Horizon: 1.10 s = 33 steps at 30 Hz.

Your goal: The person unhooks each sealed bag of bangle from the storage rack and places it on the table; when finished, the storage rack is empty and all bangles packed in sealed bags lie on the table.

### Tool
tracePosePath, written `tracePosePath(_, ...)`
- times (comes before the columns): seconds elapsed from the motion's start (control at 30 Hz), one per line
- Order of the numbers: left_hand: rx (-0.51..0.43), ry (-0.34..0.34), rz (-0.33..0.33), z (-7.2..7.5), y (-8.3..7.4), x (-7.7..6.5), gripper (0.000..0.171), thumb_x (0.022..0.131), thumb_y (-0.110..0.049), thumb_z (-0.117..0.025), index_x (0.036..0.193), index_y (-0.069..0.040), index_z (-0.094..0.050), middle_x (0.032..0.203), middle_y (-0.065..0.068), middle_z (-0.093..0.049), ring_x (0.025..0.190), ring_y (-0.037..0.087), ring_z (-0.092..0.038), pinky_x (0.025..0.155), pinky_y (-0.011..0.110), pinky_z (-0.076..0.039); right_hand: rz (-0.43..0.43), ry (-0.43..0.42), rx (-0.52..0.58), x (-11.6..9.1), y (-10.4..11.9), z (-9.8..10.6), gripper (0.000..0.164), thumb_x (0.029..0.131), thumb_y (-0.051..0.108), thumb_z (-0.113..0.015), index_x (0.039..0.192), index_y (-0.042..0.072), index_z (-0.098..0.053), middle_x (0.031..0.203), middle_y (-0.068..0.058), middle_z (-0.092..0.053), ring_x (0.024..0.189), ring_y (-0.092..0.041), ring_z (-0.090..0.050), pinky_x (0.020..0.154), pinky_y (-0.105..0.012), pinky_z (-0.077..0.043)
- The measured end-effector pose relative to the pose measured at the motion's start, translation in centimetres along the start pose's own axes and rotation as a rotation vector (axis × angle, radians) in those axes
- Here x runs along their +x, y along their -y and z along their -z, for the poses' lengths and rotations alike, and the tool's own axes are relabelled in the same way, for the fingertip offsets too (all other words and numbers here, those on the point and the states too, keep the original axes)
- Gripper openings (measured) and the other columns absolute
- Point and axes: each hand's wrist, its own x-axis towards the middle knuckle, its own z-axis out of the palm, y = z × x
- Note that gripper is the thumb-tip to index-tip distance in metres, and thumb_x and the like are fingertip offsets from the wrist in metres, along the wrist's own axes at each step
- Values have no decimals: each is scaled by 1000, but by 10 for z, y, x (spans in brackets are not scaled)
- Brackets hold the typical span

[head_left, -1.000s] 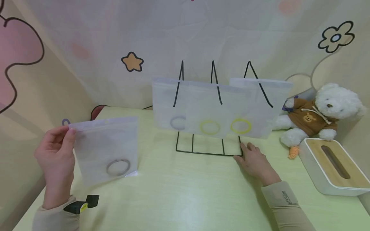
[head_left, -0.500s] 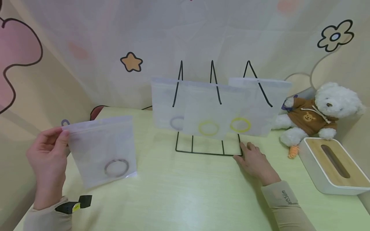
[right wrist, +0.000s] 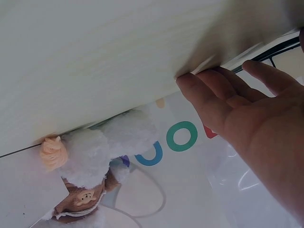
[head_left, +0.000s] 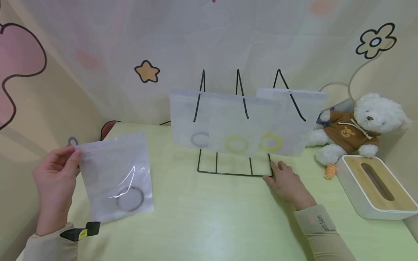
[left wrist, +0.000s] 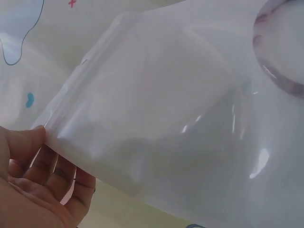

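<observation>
My left hand [head_left: 57, 177] pinches the top left corner of a clear zip bag [head_left: 111, 166] between thumb and fingers, above the table's left side. Inside the bag, a brownish bangle [left wrist: 260, 54] lies near the bottom. My right hand [head_left: 289, 185] rests at the front right corner of a black wire display rack [head_left: 233, 174]; in the right wrist view its fingers are fairly straight, with their tips on the table. On the rack's prongs hang a bag with a lavender bangle [head_left: 192, 139], one with a pale yellow bangle [head_left: 226, 145] and one with a bright yellow bangle [head_left: 281, 143].
At the right rear sits a white plush bear [head_left: 378, 112] in a brown top. A white tissue box [head_left: 362, 195] with a wooden lid stands in front of it. A printed cloth [head_left: 183, 47] hangs behind the pale green table [head_left: 196, 217].
My left hand has shifted slightly left, and the bag has swung lower and turned, now catching glare. The right hand stays at the rack's corner.
</observation>
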Motion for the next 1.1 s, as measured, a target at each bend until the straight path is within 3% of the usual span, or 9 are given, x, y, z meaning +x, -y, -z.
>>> tracePosePath(0.13,38,29,30,2,3,1,21,85,1,-72,105,1,-71,86,-2,-68,74,10,-61,65,11,-52,3,-4,4,0,0,0,70,102,39,-48,147,-10,-28,144,-38,-30,126,-56,-32,91,-71,-36)
tracePosePath(0.33,335,205,6,6,10,2,19,91,-9,-67,110,-5,-70,87,-12,-67,77,6,-60,67,9,-50,1,-7,8,0,-1,-1,70,102,40,-48,147,-11,-28,144,-38,-30,126,-56,-32,91,-71,-36)
tracePosePath(0.43,429,270,-26,8,14,2,19,92,-12,-66,110,-5,-69,86,-14,-67,77,4,-60,66,9,-49,-3,-6,10,0,-2,-2,70,101,39,-49,147,-11,-29,143,-37,-31,126,-56,-33,91,-71,-36)
tracePosePath(0.67,566,362,-10,12,22,1,27,96,-21,-62,114,-2,-64,87,-16,-65,77,3,-58,65,11,-49,-5,-8,5,-1,0,0,69,101,37,-49,146,-11,-29,143,-38,-30,126,-57,-32,91,-71,-36)
tracePosePath(0.8,637,377,-3,13,27,1,33,97,-23,-60,118,2,-62,87,-17,-63,77,5,-57,64,12,-50,-7,-6,5,-1,1,1,68,102,36,-49,147,-11,-28,144,-38,-30,126,-57,-32,92,-71,-35)
tracePosePath(1.1,744,422,-26,10,37,1,30,99,-17,-56,119,4,-62,108,17,-64,79,2,-55,64,11,-48,-3,-10,1,-1,1,1,68,102,36,-48,147,-11,-28,144,-37,-30,126,-56,-33,91,-71,-36)
